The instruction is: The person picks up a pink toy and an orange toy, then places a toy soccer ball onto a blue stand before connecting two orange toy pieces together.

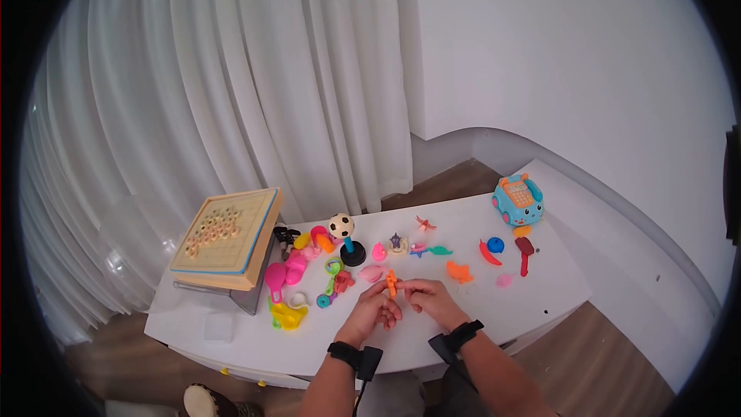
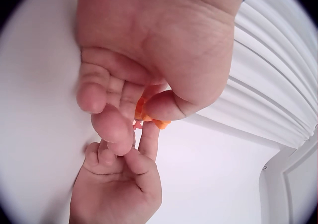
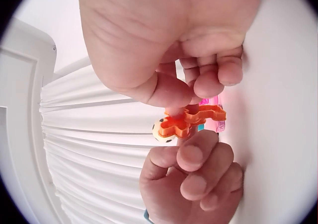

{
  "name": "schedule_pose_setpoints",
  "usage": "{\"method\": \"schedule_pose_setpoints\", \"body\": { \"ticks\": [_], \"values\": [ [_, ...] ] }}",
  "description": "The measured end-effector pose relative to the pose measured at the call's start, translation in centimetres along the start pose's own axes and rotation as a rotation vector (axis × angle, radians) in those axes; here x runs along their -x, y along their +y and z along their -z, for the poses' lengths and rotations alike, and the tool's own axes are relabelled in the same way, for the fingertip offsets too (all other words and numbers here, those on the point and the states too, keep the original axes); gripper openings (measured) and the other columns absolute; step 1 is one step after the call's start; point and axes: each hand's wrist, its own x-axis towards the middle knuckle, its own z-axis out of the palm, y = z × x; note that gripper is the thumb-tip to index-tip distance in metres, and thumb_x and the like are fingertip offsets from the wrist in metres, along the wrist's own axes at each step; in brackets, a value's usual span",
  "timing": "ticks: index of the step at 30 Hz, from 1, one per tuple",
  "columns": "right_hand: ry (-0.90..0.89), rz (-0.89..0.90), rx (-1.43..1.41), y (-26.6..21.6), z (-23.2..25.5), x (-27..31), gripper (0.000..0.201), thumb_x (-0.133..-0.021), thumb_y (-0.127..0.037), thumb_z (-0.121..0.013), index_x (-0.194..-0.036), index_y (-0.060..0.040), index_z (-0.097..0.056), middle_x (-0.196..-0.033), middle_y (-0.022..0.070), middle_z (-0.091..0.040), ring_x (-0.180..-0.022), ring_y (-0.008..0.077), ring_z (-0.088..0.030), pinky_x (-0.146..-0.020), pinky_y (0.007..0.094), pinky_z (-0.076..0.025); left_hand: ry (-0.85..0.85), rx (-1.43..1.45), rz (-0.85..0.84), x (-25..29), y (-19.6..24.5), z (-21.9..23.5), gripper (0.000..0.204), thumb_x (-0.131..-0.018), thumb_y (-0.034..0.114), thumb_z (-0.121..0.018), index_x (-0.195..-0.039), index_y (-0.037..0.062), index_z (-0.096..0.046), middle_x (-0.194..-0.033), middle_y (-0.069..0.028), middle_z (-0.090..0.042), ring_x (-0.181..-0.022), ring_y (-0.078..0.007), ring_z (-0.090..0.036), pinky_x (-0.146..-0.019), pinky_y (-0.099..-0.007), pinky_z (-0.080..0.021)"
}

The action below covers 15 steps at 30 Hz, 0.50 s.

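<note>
Between my hands is a small orange cookie cutter [image 1: 391,284], a hollow outline of thin walls with a long, bent part [image 3: 211,114] in the right wrist view. My left hand [image 1: 370,316] pinches it between thumb and index finger, the other fingers loosely bent. From the other side, my right hand [image 1: 437,305] touches it with an extended index finger; its thumb stays apart and its remaining fingers curl inward. In the left wrist view, the left thumb and fingers hide much of the cutter [image 2: 163,124]. A pink toy [image 1: 372,273] lies just beyond the left hand.
A soccer-ball toy on a stand [image 1: 342,225] and several colourful toys occupy the white table [image 1: 255,346]. At left a board game [image 1: 224,235] rests on a rack; at right are a toy phone [image 1: 518,201], an orange piece [image 1: 459,272] and a red-handled toy [image 1: 524,251].
</note>
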Motion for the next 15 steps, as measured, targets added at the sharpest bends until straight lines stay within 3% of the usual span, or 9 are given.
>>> {"method": "schedule_pose_setpoints", "body": {
  "ticks": [5, 7, 12, 15],
  "values": [
    [-0.031, 0.034, 0.021, -0.8, 0.0, 0.2, 0.052, -0.095, 0.0, -0.054, -0.145, -0.0081, -0.066, -0.084, -0.0038, -0.056, -0.066, 0.006, -0.051, -0.06, 0.0223, -0.044, 0.012, -0.024, 0.047, 0.0, 0.2, 0.1, 0.055, -0.089, 0.011, -0.053, -0.144, 0.0063, -0.055, -0.077, -0.0104, -0.07, -0.058, -0.0162, -0.064, -0.053, -0.0278, -0.048],
    [-0.011, 0.049, 0.04, -0.5, -0.3, 0.1, 0.052, -0.095, 0.001, -0.054, -0.145, -0.0062, -0.066, -0.085, -0.0031, -0.056, -0.068, 0.006, -0.052, -0.06, 0.0225, -0.044, -0.07, -0.011, 0.044, -0.3, -0.2, 0.6, 0.056, -0.087, 0.01, -0.056, -0.142, 0.0059, -0.059, -0.077, -0.0089, -0.07, -0.057, -0.0151, -0.062, -0.053, -0.0269, -0.046],
    [0.037, 0.098, 0.118, 0.7, -0.5, -0.8, 0.044, -0.095, -0.004, -0.056, -0.137, -0.0029, -0.068, -0.084, -0.0038, -0.058, -0.073, 0.0052, -0.053, -0.067, 0.0235, -0.046, -0.06, -0.012, 0.02, 0.2, 0.1, 0.3, 0.064, -0.086, 0.01, -0.058, -0.15, 0.0101, -0.057, -0.076, -0.0075, -0.069, -0.057, -0.0129, -0.06, -0.053, -0.0254, -0.044],
    [0.036, 0.048, 0.339, 0.0, -0.3, -0.9, 0.039, -0.095, -0.007, -0.058, -0.131, -0.0005, -0.07, -0.084, -0.0038, -0.059, -0.076, 0.0053, -0.054, -0.07, 0.024, -0.046, -0.067, 0.023, -0.015, 0.6, 0.3, 0.2, 0.069, -0.086, 0.01, -0.059, -0.155, 0.0136, -0.054, -0.075, -0.0069, -0.069, -0.057, -0.012, -0.06, -0.053, -0.0251, -0.044]
  ]
}}
